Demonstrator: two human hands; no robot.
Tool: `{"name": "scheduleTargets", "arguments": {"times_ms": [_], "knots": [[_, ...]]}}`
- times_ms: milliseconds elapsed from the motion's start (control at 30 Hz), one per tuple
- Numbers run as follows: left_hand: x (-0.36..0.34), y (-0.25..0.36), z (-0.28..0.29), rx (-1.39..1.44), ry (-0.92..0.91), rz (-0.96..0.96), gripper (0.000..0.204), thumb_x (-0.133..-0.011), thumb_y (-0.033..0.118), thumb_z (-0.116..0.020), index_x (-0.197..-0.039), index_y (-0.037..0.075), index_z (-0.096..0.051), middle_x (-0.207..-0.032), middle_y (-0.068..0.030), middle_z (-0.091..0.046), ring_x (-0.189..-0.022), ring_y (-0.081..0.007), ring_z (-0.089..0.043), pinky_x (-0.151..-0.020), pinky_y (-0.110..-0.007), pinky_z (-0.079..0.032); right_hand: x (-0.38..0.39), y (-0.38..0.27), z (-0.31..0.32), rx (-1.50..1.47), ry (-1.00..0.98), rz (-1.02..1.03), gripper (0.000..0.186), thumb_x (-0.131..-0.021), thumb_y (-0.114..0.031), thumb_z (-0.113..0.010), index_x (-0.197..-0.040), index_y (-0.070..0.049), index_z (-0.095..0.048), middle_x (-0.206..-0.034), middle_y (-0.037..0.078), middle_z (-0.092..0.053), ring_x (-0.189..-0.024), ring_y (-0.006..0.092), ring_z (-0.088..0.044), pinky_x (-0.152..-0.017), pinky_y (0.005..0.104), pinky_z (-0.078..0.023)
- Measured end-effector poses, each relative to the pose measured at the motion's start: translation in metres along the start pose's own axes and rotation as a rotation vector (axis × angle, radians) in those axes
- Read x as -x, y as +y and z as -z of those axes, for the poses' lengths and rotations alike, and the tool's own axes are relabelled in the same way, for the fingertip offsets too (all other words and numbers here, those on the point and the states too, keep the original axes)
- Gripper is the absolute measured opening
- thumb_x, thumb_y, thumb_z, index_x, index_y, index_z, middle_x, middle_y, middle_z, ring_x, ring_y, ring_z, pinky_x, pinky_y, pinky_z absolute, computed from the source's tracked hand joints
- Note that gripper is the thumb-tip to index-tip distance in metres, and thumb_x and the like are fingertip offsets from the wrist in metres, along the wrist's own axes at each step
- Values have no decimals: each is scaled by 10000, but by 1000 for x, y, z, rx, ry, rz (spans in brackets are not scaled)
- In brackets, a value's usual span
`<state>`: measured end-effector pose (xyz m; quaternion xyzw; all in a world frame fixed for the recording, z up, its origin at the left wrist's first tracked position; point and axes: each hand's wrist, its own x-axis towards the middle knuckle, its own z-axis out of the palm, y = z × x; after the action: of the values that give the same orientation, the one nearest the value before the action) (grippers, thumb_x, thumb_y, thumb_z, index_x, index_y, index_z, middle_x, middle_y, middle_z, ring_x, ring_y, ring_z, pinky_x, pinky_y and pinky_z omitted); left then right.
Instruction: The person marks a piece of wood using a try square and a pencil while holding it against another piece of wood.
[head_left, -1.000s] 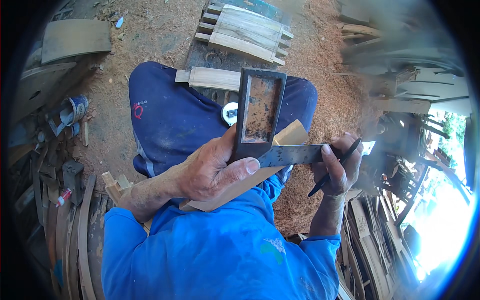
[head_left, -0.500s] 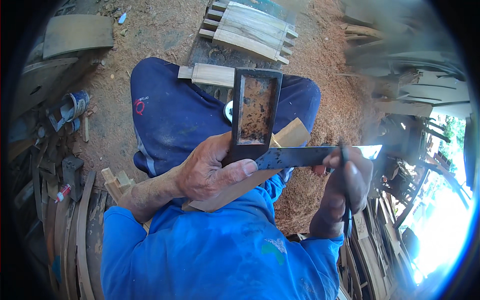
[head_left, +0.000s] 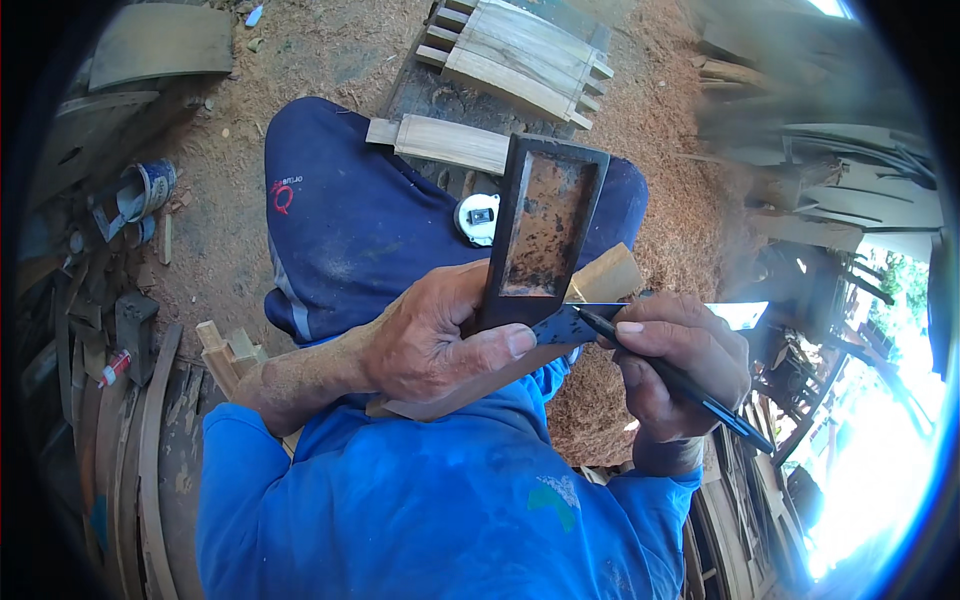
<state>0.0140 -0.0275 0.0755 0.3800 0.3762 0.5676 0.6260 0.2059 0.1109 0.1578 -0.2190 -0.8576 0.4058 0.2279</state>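
My left hand (head_left: pixel 430 345) is closed on a try square (head_left: pixel 547 225) with a dark, hollowed stock and a metal blade. The square's blade lies across a length of wood (head_left: pixel 608 275) resting slantwise over my lap, and its near end is partly under my left hand. In my right hand (head_left: pixel 685 360) is a black pen (head_left: pixel 690 388), its tip down at the blade's edge close to the stock. Whether the tip touches the wood is hard to make out. A round white device (head_left: pixel 478 217) sits between my legs, just left of the square.
Ahead, several tenoned wooden pieces (head_left: pixel 525 60) lie side by side on a dark board, with another tenoned piece (head_left: pixel 453 143) nearer me. Paint cans (head_left: pixel 150 188) and curved boards (head_left: pixel 160 70) stand at the left. Wood shavings (head_left: pixel 670 210) cover the floor; stacked timber (head_left: pixel 740 520) lies at right.
My right hand has turned and brought the pen from upright near the blade's far end to a slant, its tip now by the stock. The square appears slightly farther right in view.
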Motion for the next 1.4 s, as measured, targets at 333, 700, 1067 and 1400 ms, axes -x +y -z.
{"name": "scheduleTargets", "arguments": {"times_ms": [333,700,1067,1400], "knots": [[2,-4,1,-24,-15,-49,332,-993,153,-566,-1278,-16,-587,-1154,-94,-651,-1064,-150,-605,-933,-346,-491,-4,1,0,19,-15,76,209,-719,-74,-798,-909,4,-753,-784,144,-711,-675,240,-729,-539,311,-559],[6,-2,4,74,-30,105,369,-1035,220,-568,-1317,-19,-572,-1161,-92,-655,-1084,-137,-591,-955,-328,-480,-1,3,-3,44,-10,39,206,-705,-42,-792,-905,-11,-751,-774,142,-707,-668,236,-723,-538,311,-559],[5,-5,-1,17,-21,-20,395,-999,218,-601,-1316,-10,-548,-1083,-38,-625,-983,-121,-573,-907,-314,-470,7,-8,0,-31,19,7,277,-717,-28,-802,-983,-49,-729,-827,145,-703,-704,250,-713,-567,321,-552],[-9,-7,-5,83,-118,208,197,-976,173,-579,-1073,8,-621,-927,-17,-600,-837,-96,-541,-745,-293,-454,44,12,13,524,-62,38,489,-758,-318,-848,-1150,-73,-689,-1044,143,-654,-939,327,-683,-760,437,-548]]}}
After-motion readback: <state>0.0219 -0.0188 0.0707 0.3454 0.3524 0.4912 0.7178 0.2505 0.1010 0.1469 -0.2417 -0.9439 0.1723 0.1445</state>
